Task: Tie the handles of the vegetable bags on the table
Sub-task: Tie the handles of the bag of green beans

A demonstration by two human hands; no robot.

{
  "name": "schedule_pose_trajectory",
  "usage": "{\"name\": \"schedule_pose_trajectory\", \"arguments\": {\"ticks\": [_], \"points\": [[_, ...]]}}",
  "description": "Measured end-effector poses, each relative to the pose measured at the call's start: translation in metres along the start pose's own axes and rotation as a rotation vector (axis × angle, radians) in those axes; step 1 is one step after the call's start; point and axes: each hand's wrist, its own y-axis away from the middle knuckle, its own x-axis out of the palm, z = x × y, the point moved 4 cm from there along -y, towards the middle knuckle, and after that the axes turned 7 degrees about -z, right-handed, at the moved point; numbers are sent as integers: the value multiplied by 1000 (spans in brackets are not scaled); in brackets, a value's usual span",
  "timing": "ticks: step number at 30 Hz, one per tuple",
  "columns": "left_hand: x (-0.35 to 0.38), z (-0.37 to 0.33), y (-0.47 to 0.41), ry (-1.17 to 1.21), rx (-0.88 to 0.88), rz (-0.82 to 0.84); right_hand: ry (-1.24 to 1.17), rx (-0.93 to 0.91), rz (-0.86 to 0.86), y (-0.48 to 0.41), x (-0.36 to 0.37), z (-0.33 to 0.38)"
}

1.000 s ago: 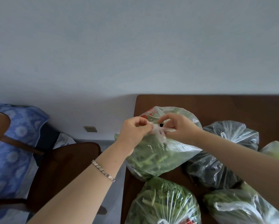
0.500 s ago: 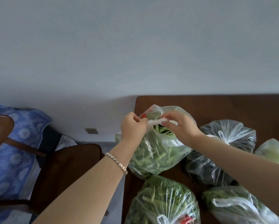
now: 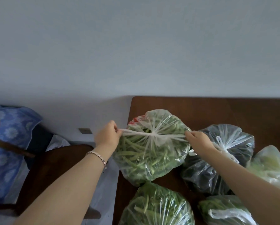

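Bean bag (image 3: 145, 159) handles (image 3: 175, 138) pinched taut by left hand (image 3: 107, 135), right hand (image 3: 199, 142); red print (image 3: 136, 120) illegible.

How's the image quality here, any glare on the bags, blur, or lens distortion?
Head view: soft, dim, even light, no hard shadows; small glints on the clear plastic bag of green beans and the clear bag of dark vegetables; left hand and right hand look sharp; forearms stretch wide toward the bottom corners.
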Motion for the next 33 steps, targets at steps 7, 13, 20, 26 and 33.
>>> {"name": "schedule_pose_trajectory", "arguments": {"ticks": [7,13,20,26,33], "points": [[-11,-55,3,1133,-358,212,-1109,19,337,13,5,64],[-33,-101,16,1034,107,381,-1024,28,206,-9,38,97],[-7,-82,18,738,362,358,-379,-132,-188,-44,52,91],[21,-68,20,627,462,298,-244,-203,-239,-43,49,60],[24,-73,15,842,114,423,-561,-77,-141,-36,24,74]]}}
